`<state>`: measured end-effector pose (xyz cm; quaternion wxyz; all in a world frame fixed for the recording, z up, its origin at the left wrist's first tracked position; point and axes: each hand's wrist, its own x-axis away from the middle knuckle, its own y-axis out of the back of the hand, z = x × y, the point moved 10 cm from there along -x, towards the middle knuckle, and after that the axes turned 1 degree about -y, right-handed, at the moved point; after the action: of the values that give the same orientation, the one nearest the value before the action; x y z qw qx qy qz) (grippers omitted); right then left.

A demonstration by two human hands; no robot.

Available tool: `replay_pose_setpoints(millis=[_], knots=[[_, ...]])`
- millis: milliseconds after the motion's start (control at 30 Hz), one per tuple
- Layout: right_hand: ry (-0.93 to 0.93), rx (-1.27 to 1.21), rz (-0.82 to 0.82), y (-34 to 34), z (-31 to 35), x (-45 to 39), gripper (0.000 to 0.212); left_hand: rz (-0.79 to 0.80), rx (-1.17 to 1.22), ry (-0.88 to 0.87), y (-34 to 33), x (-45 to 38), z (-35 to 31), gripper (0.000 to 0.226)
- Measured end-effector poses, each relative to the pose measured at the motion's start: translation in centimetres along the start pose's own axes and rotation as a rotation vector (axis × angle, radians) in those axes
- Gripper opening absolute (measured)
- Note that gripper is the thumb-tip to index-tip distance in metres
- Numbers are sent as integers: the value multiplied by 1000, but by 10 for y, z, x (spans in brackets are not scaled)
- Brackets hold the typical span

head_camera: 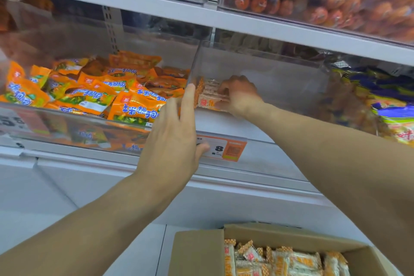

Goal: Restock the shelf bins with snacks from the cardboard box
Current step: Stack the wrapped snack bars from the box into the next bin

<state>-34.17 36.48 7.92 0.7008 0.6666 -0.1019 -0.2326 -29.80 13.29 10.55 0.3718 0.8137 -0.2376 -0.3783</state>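
White metal shelving [224,197] — bright light

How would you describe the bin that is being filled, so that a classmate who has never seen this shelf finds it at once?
Start at the middle shelf, under the row holding orange sausages. Between the bin of orange packets and the bin of blue and yellow packets stands a clear bin. Unlike its full neighbours, it holds only the few pale packets under the right hand.
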Motion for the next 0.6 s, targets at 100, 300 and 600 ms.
replay_pose_setpoints(millis=[100,300,600], knots=[[25,38,-2,7,4,-3,41,-4,-23,10,-1,-2,0,118],[60,-158,-76,41,12,30,38,38,-101,29,-5,-5,1,118],[198,-641,-346,118,-2,285,30,-130,153,-266,23,24,-101,32]])
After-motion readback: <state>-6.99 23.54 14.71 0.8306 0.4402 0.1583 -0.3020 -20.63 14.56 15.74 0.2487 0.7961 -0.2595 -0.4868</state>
